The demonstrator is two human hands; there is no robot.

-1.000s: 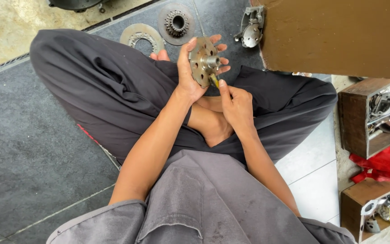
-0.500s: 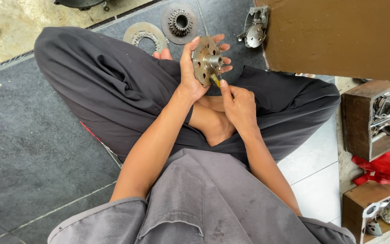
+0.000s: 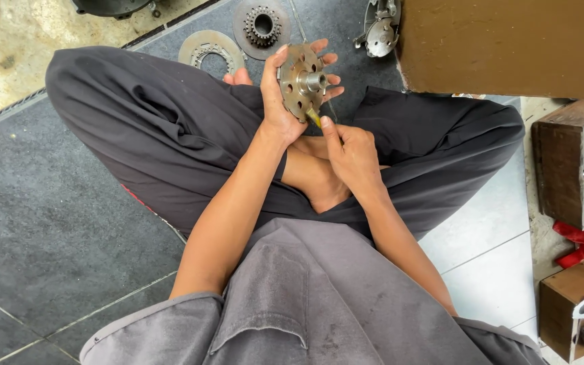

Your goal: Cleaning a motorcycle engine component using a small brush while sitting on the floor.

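Held up over the lap, the perforated metal hub disc [image 3: 301,81] — stiff, probably heavy, best gripped by its rim — sits clasped in the left hand [image 3: 280,101], while the right hand [image 3: 349,152] pinches a yellowish tool [image 3: 313,117] against it.

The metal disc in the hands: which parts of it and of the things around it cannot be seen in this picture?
Head view:
- metal disc: back face hidden by left hand.
- yellowish tool: mostly hidden inside right hand.
- dark part: cut off by top edge.
- wooden box: cut off by right edge.
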